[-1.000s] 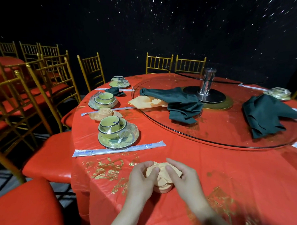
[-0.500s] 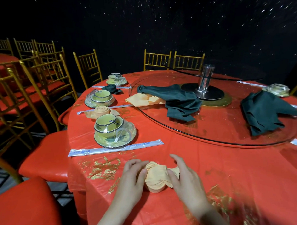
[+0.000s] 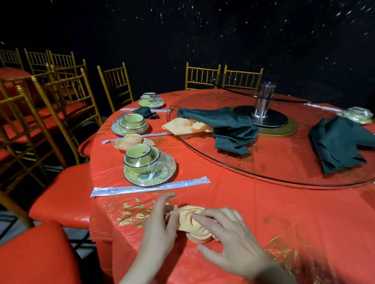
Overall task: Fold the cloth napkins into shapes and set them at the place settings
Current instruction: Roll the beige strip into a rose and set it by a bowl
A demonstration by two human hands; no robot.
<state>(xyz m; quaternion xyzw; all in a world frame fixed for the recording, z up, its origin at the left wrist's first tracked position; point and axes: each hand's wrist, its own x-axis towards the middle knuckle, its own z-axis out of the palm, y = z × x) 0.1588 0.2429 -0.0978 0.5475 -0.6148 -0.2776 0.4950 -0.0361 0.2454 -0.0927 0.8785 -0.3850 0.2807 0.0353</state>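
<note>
Peach napkin [image 3: 190, 224] sits as a squat coil on the red tablecloth [image 3: 254, 208], close to the table's near edge and just this side of the wrapped chopsticks [image 3: 151, 188]. My right hand [image 3: 228, 234] lies over its top with fingers spread and fairly straight. Its fingertips [image 3: 198, 214] press the spiral down rather than gripping it. My left hand [image 3: 160, 223] cups the coil's left flank, thumb against the cloth; whether the hidden fingers pinch a fold I cannot tell.

To shape it well, I judge I should steady the centre with light pressure and tease the outer layers out evenly with the left. I should also avoid lifting, since the coil would likely unwind.

The spiral face points up, tilted a little toward me, so its axis stands nearly upright. The shape has little length; its wider spread runs left to right along the table's edge, with a loose leaf toward my left hand.
</note>
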